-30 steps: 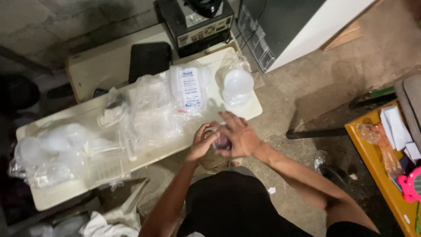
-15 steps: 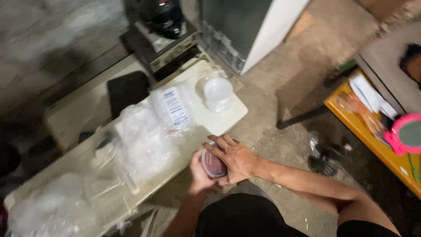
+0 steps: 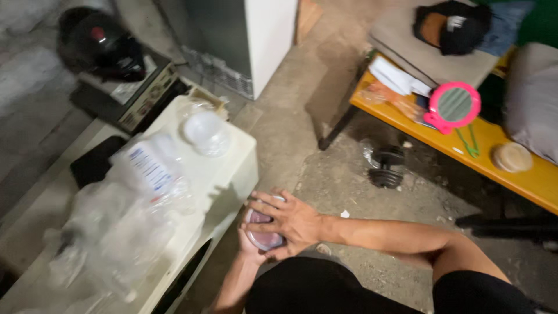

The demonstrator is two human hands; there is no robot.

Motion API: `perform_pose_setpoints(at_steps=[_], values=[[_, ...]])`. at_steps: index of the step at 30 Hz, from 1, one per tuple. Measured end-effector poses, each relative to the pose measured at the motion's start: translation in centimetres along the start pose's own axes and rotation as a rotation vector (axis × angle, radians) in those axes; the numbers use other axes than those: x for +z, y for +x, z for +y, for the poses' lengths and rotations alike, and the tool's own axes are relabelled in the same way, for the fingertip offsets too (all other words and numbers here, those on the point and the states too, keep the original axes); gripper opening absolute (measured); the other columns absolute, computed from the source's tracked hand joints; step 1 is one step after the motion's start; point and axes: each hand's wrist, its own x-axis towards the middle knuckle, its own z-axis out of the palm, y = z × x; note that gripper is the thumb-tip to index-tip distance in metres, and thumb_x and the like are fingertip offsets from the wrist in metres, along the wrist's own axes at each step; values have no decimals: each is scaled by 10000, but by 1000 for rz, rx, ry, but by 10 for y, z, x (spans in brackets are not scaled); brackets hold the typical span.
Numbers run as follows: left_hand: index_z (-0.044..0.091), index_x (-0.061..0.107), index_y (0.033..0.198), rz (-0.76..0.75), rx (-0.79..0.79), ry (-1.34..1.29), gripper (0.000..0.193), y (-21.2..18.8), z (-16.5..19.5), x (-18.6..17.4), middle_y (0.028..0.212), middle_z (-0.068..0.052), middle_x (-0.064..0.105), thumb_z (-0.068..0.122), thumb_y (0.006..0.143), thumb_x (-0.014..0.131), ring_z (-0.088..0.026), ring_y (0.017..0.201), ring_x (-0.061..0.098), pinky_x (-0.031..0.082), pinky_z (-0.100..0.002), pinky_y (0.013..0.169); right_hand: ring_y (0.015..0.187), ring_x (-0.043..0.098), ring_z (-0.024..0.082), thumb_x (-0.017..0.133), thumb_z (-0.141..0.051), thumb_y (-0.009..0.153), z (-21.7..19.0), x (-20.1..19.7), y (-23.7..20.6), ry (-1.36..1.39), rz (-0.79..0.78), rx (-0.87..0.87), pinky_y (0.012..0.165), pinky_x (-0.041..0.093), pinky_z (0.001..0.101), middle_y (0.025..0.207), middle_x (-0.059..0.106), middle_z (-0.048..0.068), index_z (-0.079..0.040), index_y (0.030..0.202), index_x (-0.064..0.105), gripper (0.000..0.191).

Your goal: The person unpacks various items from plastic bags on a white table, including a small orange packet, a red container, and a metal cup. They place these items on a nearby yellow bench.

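1. The right hand (image 3: 293, 222) lay spread over the top of a small round clear container (image 3: 263, 231) with pinkish contents, its fingers (image 3: 260, 210) closed down on the lid, as if to press it shut.
2. The left hand (image 3: 249, 244) cupped the same container from beneath, fingers wrapped under it, steadying it against that push.
3. The container was held above the lap, just beside the edge of the cream bench (image 3: 232, 168) and not resting on it.
4. Clear plastic bags (image 3: 122, 227) and a stack of clear lids (image 3: 204, 131) covered the bench, within reach.
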Motion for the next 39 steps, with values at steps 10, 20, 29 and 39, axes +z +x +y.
perform_pose_setpoints(at_steps=[10, 20, 29, 39], values=[[174, 447, 1580, -564, 129, -153, 636, 61, -234, -18, 1591, -144, 434, 555, 1077, 372, -443, 1519, 380, 336, -621, 1245, 1323, 529, 392, 761, -540, 720, -33, -36, -190, -84, 150, 483, 873, 440, 521, 1387, 597, 126, -308, 1310, 735, 635], [108, 439, 1465, -271, -659, 42, 625, 119, -357, 7, 1492, -140, 482, 530, 1020, 315, -295, 1385, 476, 415, -495, 1144, 1385, 457, 429, 730, -569, 791, -70, -101, -360, -218, 218, 652, 1023, 386, 637, 1486, 529, 182, -309, 1297, 723, 569], [118, 427, 1483, -333, -741, -1, 536, 205, -442, -12, 1503, -102, 466, 497, 1112, 356, -245, 1398, 441, 378, -427, 1194, 1354, 463, 375, 737, -546, 742, -8, -122, -439, -260, 207, 813, 940, 412, 561, 1451, 549, 144, -312, 1277, 733, 584], [121, 453, 1461, -340, -899, 87, 652, 345, -485, 102, 1486, -106, 483, 531, 966, 340, -305, 1406, 451, 371, -484, 1167, 1314, 484, 378, 754, -535, 743, 113, -146, -469, -522, 392, 1309, 846, 428, 502, 1404, 553, 137, -268, 1270, 709, 592]])
